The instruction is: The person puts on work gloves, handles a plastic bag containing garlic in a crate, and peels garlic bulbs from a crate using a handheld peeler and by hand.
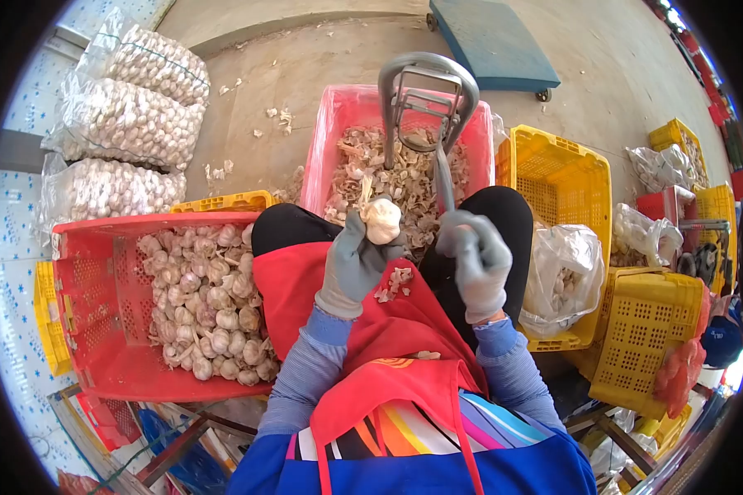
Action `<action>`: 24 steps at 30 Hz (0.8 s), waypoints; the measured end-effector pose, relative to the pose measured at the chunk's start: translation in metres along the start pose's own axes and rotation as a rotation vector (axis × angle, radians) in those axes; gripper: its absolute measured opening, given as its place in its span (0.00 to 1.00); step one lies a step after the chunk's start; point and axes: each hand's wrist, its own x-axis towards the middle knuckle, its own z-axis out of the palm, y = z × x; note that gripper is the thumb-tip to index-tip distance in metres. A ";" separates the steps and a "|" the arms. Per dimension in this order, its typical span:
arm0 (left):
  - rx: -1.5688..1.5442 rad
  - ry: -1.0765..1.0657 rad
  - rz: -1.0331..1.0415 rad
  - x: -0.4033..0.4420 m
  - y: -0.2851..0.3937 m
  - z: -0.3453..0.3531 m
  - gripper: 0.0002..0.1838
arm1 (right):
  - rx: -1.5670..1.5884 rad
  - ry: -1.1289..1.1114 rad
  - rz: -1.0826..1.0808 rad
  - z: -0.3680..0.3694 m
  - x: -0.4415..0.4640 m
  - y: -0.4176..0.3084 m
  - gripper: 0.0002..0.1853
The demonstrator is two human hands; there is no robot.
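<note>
My left hand, in a grey glove, is closed around a whitish garlic bulb with its dry stem pointing up. My right hand, also gloved and slightly blurred, wraps the lower end of a long grey handle. That handle belongs to a metal lever tool with a looped tubular frame, standing over a pink crate. Loose garlic skins and stem bits fill the crate. Some skin flakes lie on the red apron between my hands.
At my left a red crate holds many garlic bulbs. Behind it, full mesh bags of garlic are stacked. Yellow crates stand at my right, one with a plastic bag. A blue platform cart is ahead.
</note>
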 end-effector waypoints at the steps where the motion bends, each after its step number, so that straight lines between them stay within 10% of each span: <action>1: 0.015 -0.002 0.029 0.003 0.002 0.002 0.30 | -0.078 0.114 -0.268 -0.001 0.009 0.012 0.12; 5: 0.190 0.010 0.114 0.013 0.006 0.019 0.31 | -0.164 -0.073 -0.051 0.016 0.012 0.042 0.29; 9: 0.634 0.050 0.243 0.031 0.013 0.020 0.38 | 0.461 -0.215 0.509 0.001 0.000 -0.014 0.21; 24: 0.805 0.104 0.288 0.079 0.022 0.028 0.32 | 0.412 -0.224 0.613 -0.010 0.006 -0.069 0.37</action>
